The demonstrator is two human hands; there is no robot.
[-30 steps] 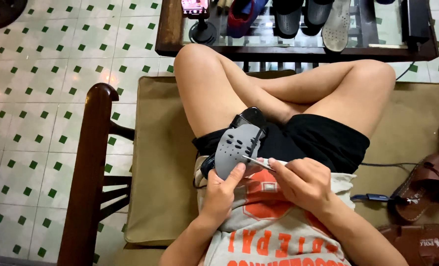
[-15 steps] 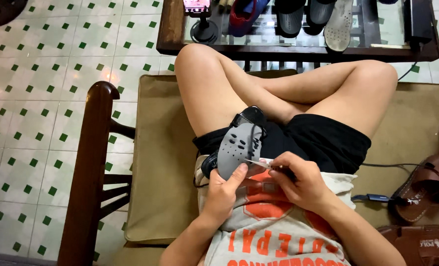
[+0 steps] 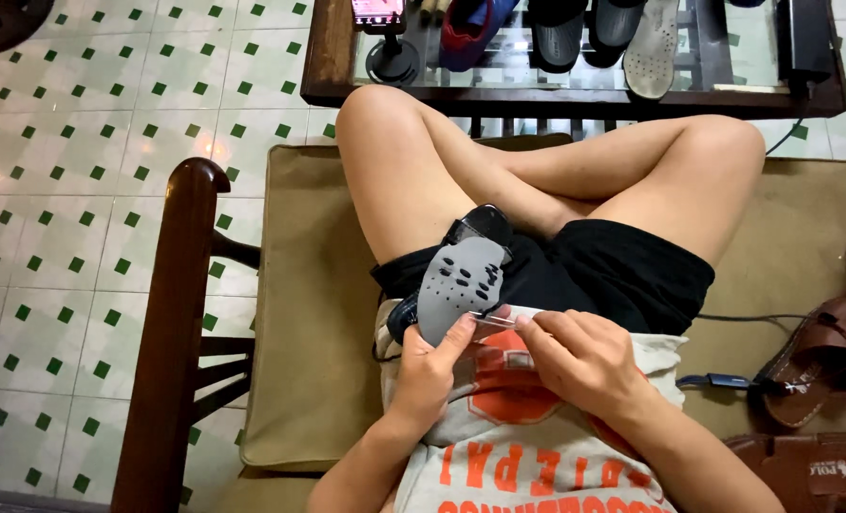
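Observation:
I sit cross-legged on a tan cushion. My left hand grips the lower end of a grey insole with dark oval holes, which lies over a black shoe in my lap. My right hand pinches a thin pale stick-like tool, its tip touching the insole's lower edge beside my left thumb. What the tool is made of is too small to tell.
A dark wooden armrest runs along the left. A glass-topped table ahead holds a phone on a stand, shoes and insoles. Brown sandals and a cable lie at the right. Green-dotted floor tiles spread to the left.
My right hand has drawn in closer to the insole's lower edge, and the insole has tilted slightly in my left hand.

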